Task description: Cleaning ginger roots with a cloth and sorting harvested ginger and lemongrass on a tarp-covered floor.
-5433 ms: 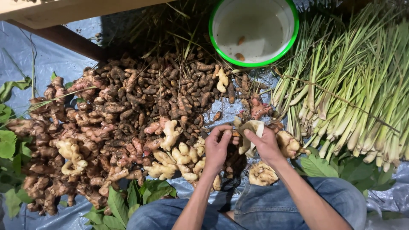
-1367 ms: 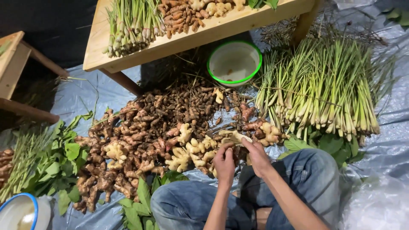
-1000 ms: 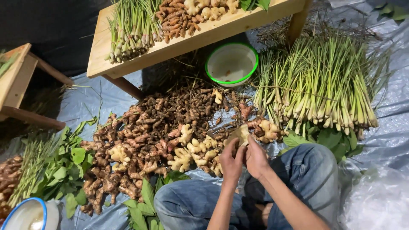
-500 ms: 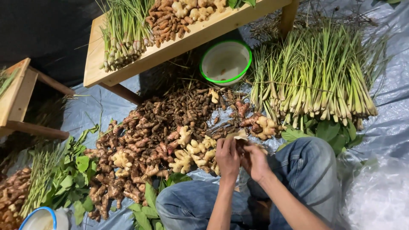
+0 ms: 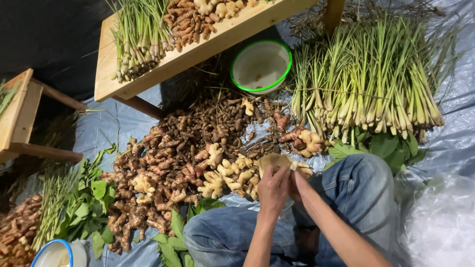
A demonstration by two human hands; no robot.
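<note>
My left hand (image 5: 273,189) and my right hand (image 5: 297,180) meet in front of my knees and together grip a pale, flat piece of ginger root (image 5: 274,160). Both sets of fingers are closed on it; the right hand is partly hidden behind the left. Just beyond the hands lies a big heap of ginger and brown roots (image 5: 183,158) on a blue-grey plastic sheet (image 5: 106,131).
A white bowl with a green rim (image 5: 261,66) stands behind the heap. Lemongrass bundles (image 5: 368,84) lie at the right. A low wooden table (image 5: 198,47) carries lemongrass and roots. Green leaves (image 5: 86,205) and a blue-rimmed bowl (image 5: 54,253) are at the left, a clear plastic bag (image 5: 440,225) at the right.
The camera has pulled back and tilted, so the table and the left side show. My hands stay together on the ginger piece and have shifted slightly nearer my knees.
</note>
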